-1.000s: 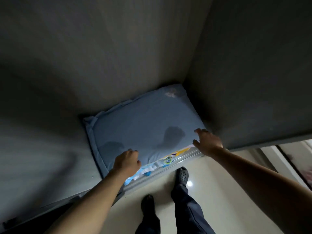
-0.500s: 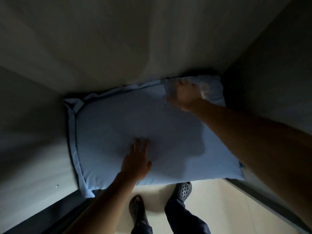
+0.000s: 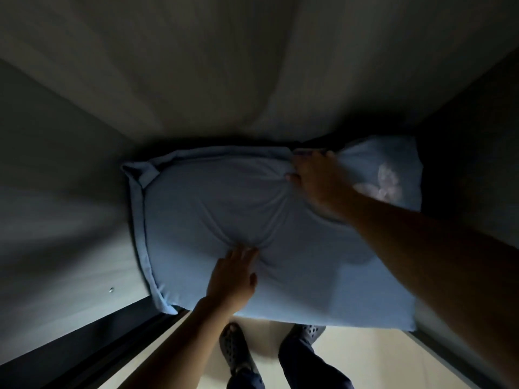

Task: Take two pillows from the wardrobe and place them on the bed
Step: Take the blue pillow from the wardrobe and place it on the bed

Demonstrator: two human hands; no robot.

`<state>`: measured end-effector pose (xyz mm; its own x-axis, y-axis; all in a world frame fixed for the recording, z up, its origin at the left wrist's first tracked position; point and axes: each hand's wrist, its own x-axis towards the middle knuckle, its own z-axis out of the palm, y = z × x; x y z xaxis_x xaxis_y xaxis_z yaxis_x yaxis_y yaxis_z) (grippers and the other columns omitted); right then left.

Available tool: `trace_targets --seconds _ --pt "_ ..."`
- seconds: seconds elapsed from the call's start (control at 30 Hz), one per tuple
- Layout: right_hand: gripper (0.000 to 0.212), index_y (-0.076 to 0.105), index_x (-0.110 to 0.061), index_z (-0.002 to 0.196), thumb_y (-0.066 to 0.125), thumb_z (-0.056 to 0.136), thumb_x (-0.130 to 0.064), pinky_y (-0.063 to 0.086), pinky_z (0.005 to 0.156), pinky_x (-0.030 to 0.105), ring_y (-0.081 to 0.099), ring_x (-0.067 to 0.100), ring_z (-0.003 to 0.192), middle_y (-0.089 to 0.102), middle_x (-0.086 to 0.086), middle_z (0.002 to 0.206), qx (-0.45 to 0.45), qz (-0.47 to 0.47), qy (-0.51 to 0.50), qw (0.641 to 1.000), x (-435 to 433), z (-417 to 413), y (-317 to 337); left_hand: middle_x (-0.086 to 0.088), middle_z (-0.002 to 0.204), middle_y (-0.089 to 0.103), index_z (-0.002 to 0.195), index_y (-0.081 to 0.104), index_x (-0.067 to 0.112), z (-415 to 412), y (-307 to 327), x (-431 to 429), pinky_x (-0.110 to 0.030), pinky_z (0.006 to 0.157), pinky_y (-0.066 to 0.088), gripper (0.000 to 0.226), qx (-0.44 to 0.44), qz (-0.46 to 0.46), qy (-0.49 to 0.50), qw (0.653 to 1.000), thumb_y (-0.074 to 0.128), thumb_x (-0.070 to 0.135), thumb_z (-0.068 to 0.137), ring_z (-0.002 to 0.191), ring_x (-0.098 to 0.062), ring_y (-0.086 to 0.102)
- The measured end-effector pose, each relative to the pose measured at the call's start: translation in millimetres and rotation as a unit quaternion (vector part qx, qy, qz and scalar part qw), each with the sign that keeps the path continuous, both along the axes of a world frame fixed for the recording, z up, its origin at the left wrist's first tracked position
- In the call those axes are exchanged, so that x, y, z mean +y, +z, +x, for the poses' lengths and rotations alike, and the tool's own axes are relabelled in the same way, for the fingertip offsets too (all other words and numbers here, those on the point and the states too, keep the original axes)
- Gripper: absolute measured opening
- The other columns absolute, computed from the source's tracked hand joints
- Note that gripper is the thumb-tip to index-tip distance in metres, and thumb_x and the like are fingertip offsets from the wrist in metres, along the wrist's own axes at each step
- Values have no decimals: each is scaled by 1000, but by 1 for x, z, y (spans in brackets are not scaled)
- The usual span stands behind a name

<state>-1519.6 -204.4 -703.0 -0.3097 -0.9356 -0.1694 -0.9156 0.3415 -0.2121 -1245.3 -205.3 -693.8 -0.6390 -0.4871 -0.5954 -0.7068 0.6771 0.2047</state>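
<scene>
Half a second ago your left hand point(image 3: 234, 277) lay flat on the blue pillow point(image 3: 280, 237) and your right hand point(image 3: 316, 179) only rested on the far right part of it. Now both have closed on the cloth: the left grip pinches a fold in the middle of the near half, with creases running out from the fingers, and the right grip is clamped on a bunch of the cover at the far edge, so the fabric is gathered there. The pillow still lies inside the wardrobe point(image 3: 70, 220), on its bottom between the left and right walls, but its near edge already hangs over the sill above the floor point(image 3: 365, 355) and your shoes point(image 3: 238, 349). I judge this means the first pillow is about to be lifted out, and nothing is carried to the bed yet. What is under this pillow is hidden now, so I cannot tell where the second one is. The cover is loose, so the filling may sag when you lift.
</scene>
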Motion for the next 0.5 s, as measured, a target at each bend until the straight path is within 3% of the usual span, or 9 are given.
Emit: trace_targets --seconds 0.13,0.23,0.37,0.5 --pt "38 65 -7 99 49 91 -41 46 81 44 62 35 88 69 17 95 22 -50 2 999 45 36 56 -13 154 24 147 19 23 -5 56 -25 -41 103 35 72 70 -101 49 991 56 34 87 135 -33 30" --pt "43 66 -10 94 39 90 -43 46 76 40 64 31 84 70 13 93 30 -48 0 998 83 77 88 -17 156 18 149 12 24 -9 93 -47 -45 106 33 85 92 -131 2 987 64 37 83 140 -36 23" --pt "22 64 -10 80 72 80 -31 48 71 39 62 31 74 66 12 78 16 -82 -14 996 124 124 122 -14 150 29 146 20 21 -5 123 -47 -46 104 35 85 74 -120 -84 986 68 44 78 136 -33 29" --pt "24 64 -11 77 79 75 -29 39 67 36 59 28 69 65 9 74 34 -95 -28 994 160 167 149 -9 139 42 135 38 24 20 140 -27 -43 100 36 71 70 -110 -137 982 68 48 75 127 -29 37"
